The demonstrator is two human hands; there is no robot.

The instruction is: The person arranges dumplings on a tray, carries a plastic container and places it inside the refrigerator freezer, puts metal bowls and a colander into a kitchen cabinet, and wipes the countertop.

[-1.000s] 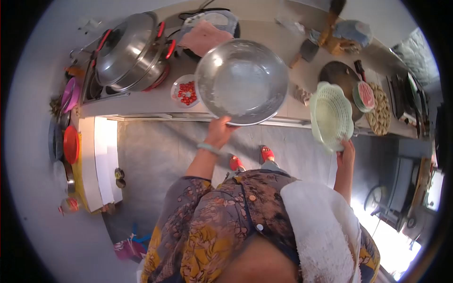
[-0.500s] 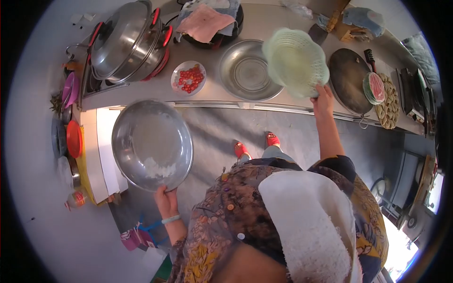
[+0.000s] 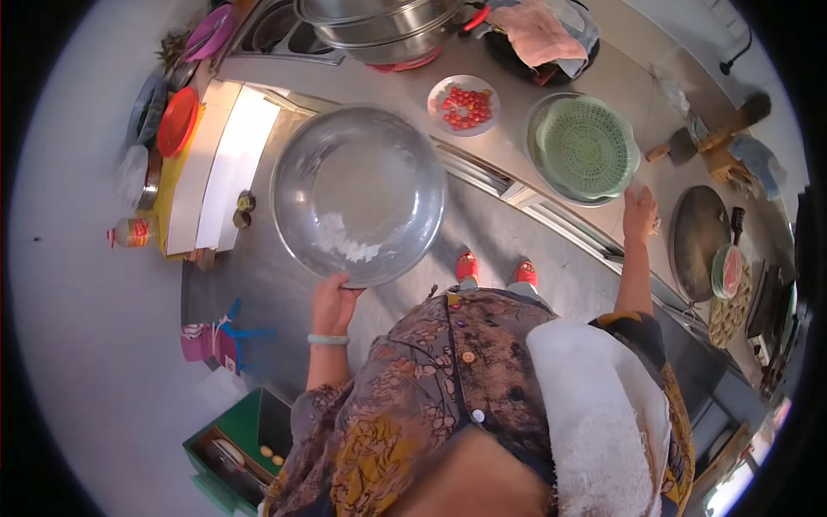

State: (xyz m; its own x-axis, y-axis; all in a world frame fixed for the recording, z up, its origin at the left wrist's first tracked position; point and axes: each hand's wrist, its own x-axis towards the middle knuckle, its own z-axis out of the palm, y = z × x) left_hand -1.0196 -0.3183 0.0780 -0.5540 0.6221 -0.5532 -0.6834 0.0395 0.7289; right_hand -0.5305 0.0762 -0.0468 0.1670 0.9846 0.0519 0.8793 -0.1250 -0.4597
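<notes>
My left hand (image 3: 334, 308) is closed on the rim of a large metal basin (image 3: 301, 237), holding it above the floor in front of the counter. The basin has white residue inside near my thumb. A green plastic colander (image 3: 588, 146) rests in a second metal basin (image 3: 536, 164) on the counter. Just below the colander's near right edge, my right hand (image 3: 639, 214) is open and appears to hold nothing. A white plate (image 3: 437, 108) of small red fruits, which look like cherry tomatoes, stands left of the colander.
A stacked steamer pot (image 3: 388, 39) stands beside the stove at the back. At the right are a round dark board (image 3: 699, 246), a tray of dumplings (image 3: 730, 319) and a knife block (image 3: 728, 164). A low cabinet with a red basin (image 3: 177, 121) is at the left.
The green colander has gone from my right hand into the metal basin on the counter, and my right hand has let go. My view has turned, and my left hand still holds the large basin.
</notes>
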